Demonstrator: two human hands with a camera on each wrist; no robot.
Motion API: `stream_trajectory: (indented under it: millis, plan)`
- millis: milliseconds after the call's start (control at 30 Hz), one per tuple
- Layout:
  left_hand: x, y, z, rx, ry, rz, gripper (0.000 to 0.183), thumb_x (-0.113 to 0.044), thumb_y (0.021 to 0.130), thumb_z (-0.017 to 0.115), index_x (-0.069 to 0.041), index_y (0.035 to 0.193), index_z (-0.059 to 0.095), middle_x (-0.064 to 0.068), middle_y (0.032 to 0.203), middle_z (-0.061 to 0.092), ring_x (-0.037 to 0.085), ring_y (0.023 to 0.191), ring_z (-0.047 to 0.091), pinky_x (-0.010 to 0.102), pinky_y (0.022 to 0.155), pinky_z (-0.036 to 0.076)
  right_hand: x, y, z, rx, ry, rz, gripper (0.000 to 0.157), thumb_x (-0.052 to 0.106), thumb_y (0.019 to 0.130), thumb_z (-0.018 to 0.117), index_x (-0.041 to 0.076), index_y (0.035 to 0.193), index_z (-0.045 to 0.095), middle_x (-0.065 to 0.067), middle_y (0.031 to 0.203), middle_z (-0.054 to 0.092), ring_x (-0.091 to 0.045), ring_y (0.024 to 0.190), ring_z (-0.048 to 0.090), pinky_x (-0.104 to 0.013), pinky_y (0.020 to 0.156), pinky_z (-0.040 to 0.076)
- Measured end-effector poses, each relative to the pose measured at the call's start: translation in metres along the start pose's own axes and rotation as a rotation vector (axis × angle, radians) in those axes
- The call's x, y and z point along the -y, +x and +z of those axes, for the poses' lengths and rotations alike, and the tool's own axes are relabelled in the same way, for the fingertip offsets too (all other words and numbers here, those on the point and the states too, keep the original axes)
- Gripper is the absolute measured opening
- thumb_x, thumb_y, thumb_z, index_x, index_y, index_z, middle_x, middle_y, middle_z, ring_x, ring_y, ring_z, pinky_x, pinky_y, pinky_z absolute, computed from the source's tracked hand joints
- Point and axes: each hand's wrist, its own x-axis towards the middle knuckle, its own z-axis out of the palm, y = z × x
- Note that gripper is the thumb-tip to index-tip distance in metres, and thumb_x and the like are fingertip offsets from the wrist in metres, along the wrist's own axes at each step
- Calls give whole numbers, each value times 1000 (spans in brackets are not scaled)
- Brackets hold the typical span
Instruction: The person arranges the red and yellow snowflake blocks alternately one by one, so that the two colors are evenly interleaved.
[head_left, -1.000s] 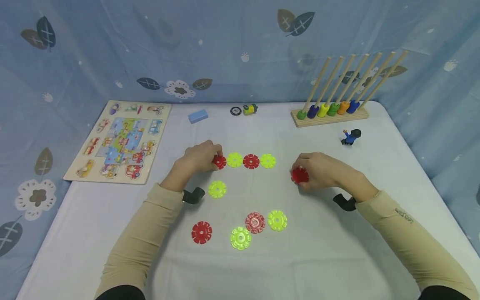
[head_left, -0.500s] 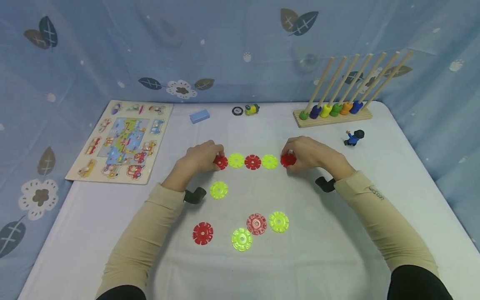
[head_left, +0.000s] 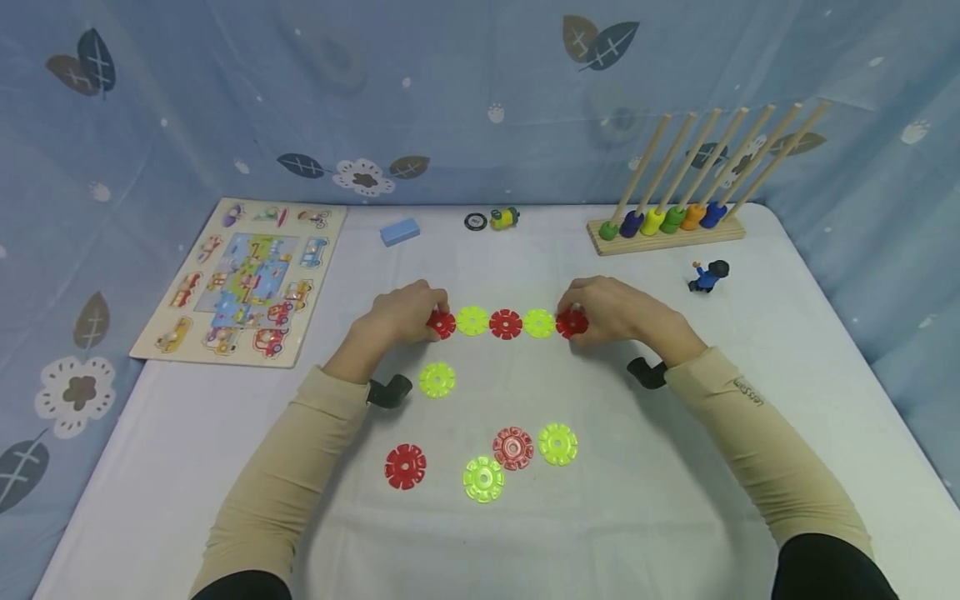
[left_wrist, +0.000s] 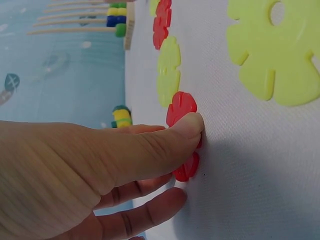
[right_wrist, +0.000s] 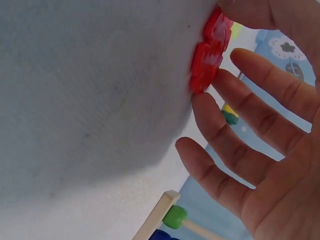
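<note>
Red and yellow-green notched plastic discs, the snowflake building kind, lie in a row across the white table. At the row's left end my left hand (head_left: 408, 312) holds a red snowflake disc (left_wrist: 181, 107), thumb on its near side and fingers behind. At the right end my right hand (head_left: 609, 310) holds another red snowflake disc (right_wrist: 207, 55) by its edges, close against the yellow-green disc (head_left: 539, 323). Between them are a yellow-green disc (head_left: 472, 321) and a red disc (head_left: 506, 324). Another yellow-green disc (head_left: 437, 380) lies below the row's left end.
Nearer me lie a red disc (head_left: 406, 467), a yellow-green disc (head_left: 483, 479), a paler red disc (head_left: 513, 448) and a yellow-green disc (head_left: 557, 444). Behind are a puzzle board (head_left: 247, 283), blue block (head_left: 400, 232), small wheel (head_left: 476, 222), peg rack (head_left: 667, 240) and toy figure (head_left: 708, 275).
My right hand has brought its red disc left and away from me to the row's right end, closing the gap there. My left hand has stayed on its disc.
</note>
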Motion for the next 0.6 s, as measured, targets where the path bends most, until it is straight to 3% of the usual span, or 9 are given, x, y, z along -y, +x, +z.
stream_trajectory:
  millis: [233,467,600]
  plan:
    - [-1,-1,1,-7,5,4,39,-18,83,75,-15,120,61,7,114,56,24,103,53,50,89,46,2,-3,-3,-26,-35,-11,36,30,75,78,20,109,71,-1,109,65,-17,88,59,-37,79,53]
    - [0,-1,0,-7,4,10,40,-18,83,75,-15,119,61,7,112,57,24,102,54,50,89,47,6,-7,-5,-19,-27,-3,35,30,76,78,22,109,70,1,112,65,-18,94,60,-41,83,53]
    - [0,-1,0,-6,1,10,41,-18,82,76,-15,120,61,6,112,57,24,102,54,50,89,47,18,-13,-3,11,-39,-59,35,30,77,78,20,109,69,2,111,65,-16,92,58,-40,84,53]
